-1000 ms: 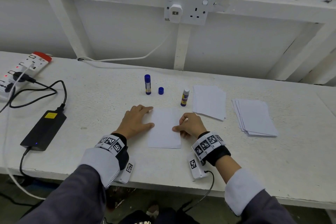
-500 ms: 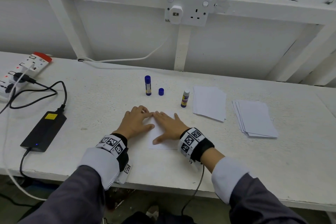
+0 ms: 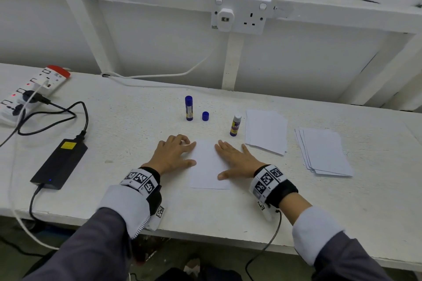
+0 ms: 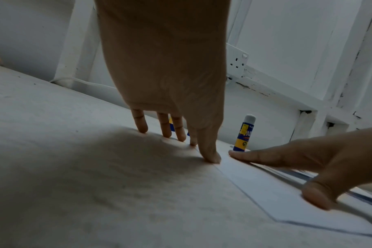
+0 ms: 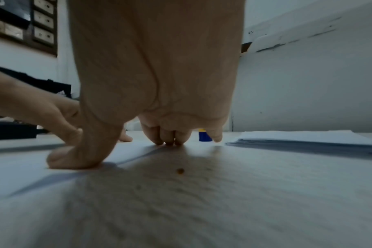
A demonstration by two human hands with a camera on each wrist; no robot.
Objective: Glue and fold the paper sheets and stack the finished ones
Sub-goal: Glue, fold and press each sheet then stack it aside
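A folded paper sheet (image 3: 209, 164) is pressed flat on the table (image 3: 127, 134) between two spread hands: the left hand (image 3: 172, 156) is laid with straight fingers along the sheet's left edge, and the right hand (image 3: 236, 162) with extended fingers and thumb on its right part. Nothing is grasped by either hand. Just beyond the right fingertips an uncapped glue stick (image 3: 235, 125) is stood upright, with two paper stacks (image 3: 266, 131) to their right.

White paper sheet (image 3: 206, 164), matt, smooth; two paper stacks (image 3: 266, 131) (image 3: 323, 151) alike. Table (image 3: 137, 125) white-painted, rough, speckled. Glue sticks (image 3: 189, 108) (image 3: 235, 125) glossy plastic. Black adapter (image 3: 59, 163) matt plastic. Sleeves (image 3: 118, 210) soft cloth
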